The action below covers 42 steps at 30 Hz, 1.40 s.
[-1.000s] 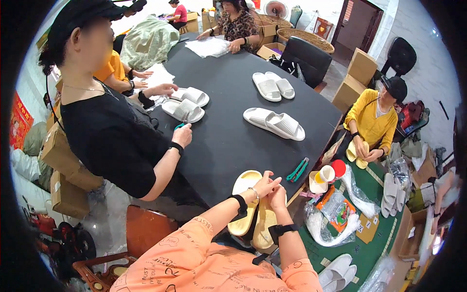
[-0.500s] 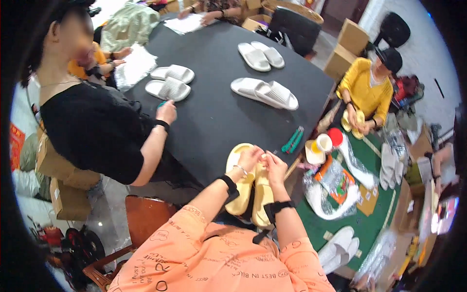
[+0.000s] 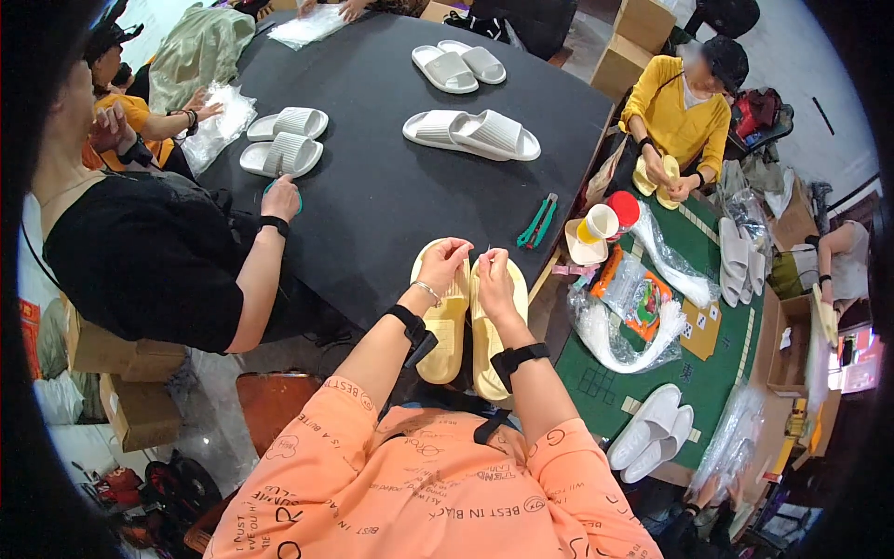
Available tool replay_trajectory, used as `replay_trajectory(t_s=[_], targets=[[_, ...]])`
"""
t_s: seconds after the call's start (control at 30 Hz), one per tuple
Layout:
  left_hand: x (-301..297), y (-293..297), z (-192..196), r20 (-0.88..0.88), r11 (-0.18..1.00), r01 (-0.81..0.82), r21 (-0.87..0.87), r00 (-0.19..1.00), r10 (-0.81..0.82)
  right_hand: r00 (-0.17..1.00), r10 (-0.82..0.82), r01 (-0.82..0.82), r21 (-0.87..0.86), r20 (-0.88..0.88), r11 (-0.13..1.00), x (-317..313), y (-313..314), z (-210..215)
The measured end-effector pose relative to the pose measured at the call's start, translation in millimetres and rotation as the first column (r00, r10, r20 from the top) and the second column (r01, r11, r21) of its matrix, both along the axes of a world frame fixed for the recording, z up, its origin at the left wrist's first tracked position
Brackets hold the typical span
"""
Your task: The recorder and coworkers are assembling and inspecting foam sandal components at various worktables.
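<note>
A pair of pale yellow slide slippers (image 3: 440,337) lies side by side at the near edge of the dark table, toes pointing away from me. Over the left slipper's strap, my left hand (image 3: 441,270) is closed with its fingertips pinched. My right hand (image 3: 496,284) rests over the right slipper's strap, its fingers pinched too. Whatever thin thing may be between the fingertips is too small to make out. A small gap parts the two hands. Right of them on the table lies a green-handled cutter (image 3: 536,224).
White slippers (image 3: 472,133) stand in pairs on the dark table (image 3: 363,214). On my left, a person in black (image 3: 140,252) holds a green tool at one pair. The green table (image 3: 596,410) on my right bears cups, white plastic strands (image 3: 619,349) and slippers. Across it, a person in yellow handles yellow slippers.
My hands, close together before, have moved a little apart. My view has shifted, so the table's things sit higher and further left.
</note>
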<state>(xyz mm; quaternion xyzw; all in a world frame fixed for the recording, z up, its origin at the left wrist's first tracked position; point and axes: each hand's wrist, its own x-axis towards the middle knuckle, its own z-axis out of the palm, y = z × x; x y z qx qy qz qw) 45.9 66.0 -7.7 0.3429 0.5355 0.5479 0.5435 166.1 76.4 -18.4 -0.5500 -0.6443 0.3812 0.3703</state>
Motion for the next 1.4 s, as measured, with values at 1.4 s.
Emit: replay_trajectory(t_s=[1.4], targets=[[-6, -1, 3, 0.066, 0.999, 0.03, -0.028, 0.997, -0.028, 0.951, -0.009, -0.024, -0.101, -0.309, 0.995, -3, 3, -2]])
